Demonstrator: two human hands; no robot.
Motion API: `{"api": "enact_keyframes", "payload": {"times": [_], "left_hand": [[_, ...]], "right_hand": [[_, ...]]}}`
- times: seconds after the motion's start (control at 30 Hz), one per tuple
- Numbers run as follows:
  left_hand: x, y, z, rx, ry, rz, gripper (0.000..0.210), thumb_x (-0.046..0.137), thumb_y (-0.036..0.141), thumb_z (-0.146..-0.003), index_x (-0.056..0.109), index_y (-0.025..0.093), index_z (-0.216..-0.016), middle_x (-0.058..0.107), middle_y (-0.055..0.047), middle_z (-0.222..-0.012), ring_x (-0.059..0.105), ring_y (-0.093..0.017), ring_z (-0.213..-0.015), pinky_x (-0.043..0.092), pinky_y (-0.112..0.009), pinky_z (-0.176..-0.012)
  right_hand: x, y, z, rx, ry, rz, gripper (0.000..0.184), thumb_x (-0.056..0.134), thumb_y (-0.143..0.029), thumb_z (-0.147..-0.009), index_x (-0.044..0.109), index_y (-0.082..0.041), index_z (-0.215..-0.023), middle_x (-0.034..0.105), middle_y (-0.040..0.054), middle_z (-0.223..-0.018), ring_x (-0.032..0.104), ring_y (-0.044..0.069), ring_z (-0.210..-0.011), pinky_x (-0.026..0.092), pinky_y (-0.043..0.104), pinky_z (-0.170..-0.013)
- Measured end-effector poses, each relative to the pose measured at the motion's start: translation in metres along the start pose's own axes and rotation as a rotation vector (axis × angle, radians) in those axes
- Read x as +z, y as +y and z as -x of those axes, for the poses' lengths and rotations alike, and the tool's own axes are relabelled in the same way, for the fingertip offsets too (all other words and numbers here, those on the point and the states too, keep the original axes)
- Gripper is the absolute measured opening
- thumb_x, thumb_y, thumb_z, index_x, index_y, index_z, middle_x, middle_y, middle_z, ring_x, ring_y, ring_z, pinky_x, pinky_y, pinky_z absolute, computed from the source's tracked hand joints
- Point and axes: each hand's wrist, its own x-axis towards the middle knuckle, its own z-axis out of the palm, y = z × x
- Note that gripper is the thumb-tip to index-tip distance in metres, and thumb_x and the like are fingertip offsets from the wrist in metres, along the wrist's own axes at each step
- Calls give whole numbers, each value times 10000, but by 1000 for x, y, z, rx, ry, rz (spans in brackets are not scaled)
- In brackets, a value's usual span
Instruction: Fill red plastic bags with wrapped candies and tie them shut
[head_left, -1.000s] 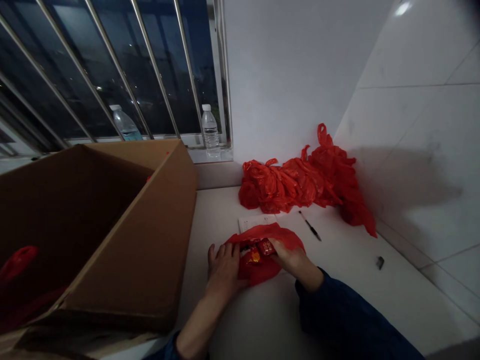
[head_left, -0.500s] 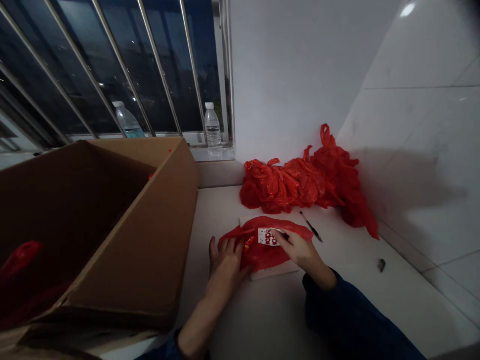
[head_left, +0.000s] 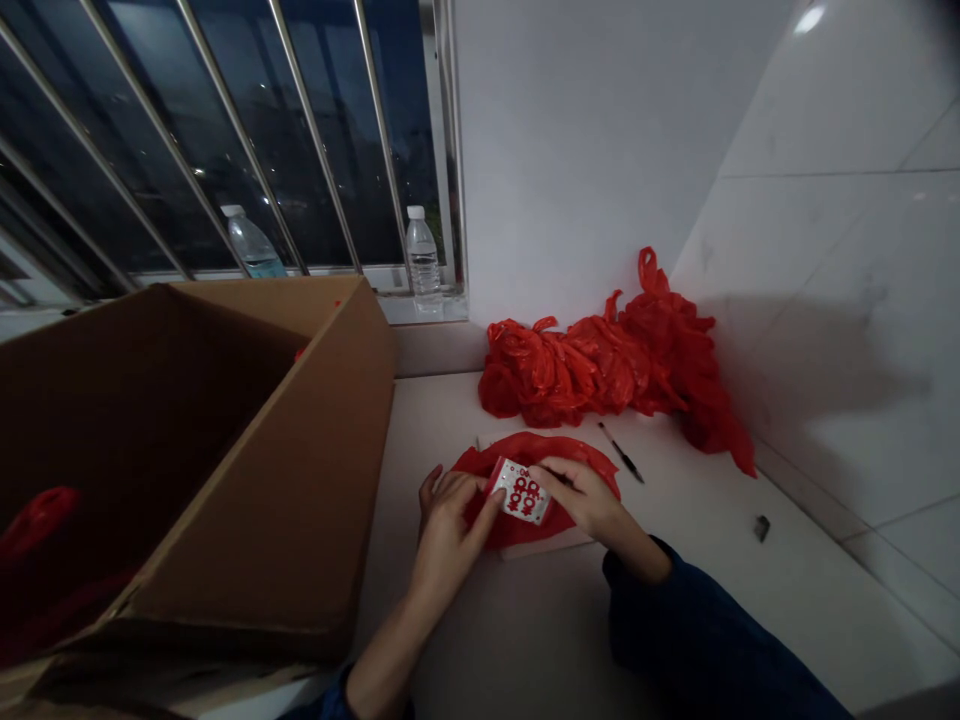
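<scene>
A small white packet (head_left: 523, 492) with red double-happiness lettering and a red edge is held tilted between my two hands. My left hand (head_left: 451, 515) pinches its left side, thumb on the printed face. At its upper right edge, my right hand (head_left: 585, 495) has its fingers closed on the packet. Beneath it a red plastic bag (head_left: 510, 535) lies spread on the table, partly covered by my hands. A white flat item (head_left: 551, 546) shows under the bag's near edge.
A large cardboard box (head_left: 300, 490) stands at left, with red plastic inside. Bunched red bags (head_left: 592, 370) lie against the back wall. A pen (head_left: 621, 453) and a small dark object (head_left: 761, 527) rest at right. Two bottles (head_left: 424, 260) stand by the barred window.
The packet has been lifted from the red bag, turned, and brought left. My left hand has moved from the bag onto the packet; my right hand shifted slightly left.
</scene>
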Motion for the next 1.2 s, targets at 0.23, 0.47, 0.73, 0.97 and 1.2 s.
{"api": "enact_keyframes", "payload": {"times": [0.23,0.47,0.73,0.97,1.2], "left_hand": [[-1,-6,-1,35,57,21,212,560,368,-942,625,209,-817,665,18,-809,616,-180,-851,286,-439,-1064],[0,4,5,-127,24,318,246,535,408,-951,589,213,-1089,667,-51,-1050,625,-191,-962,453,-308,-871],[-3,1,2,-206,86,471,236,570,409,-919,609,181,-868,641,-5,-839,586,-149,-788,444,-222,-729],[-6,-3,2,-268,118,487,289,591,441,-897,581,170,-797,593,6,-760,524,-131,-705,424,-205,-662],[-5,-4,3,-237,98,454,301,550,442,-931,600,172,-809,614,10,-756,562,-133,-708,438,-201,-658]], "right_hand": [[4,-11,7,45,-234,-17,294,684,-453,-854,676,-159,-861,578,-25,-692,488,107,-630,381,232,-569],[28,-4,5,84,65,-431,347,715,-481,-818,683,-207,-1028,701,26,-890,646,175,-811,525,292,-705],[30,-2,6,84,223,-433,361,690,-550,-816,699,-217,-954,696,29,-916,643,187,-896,513,311,-833],[16,-5,3,54,142,-270,393,704,-577,-780,609,-195,-766,580,-17,-723,527,129,-669,445,249,-618],[8,-3,6,-36,69,-59,305,613,-513,-870,600,-208,-876,613,-5,-775,575,148,-708,456,254,-633]]}}
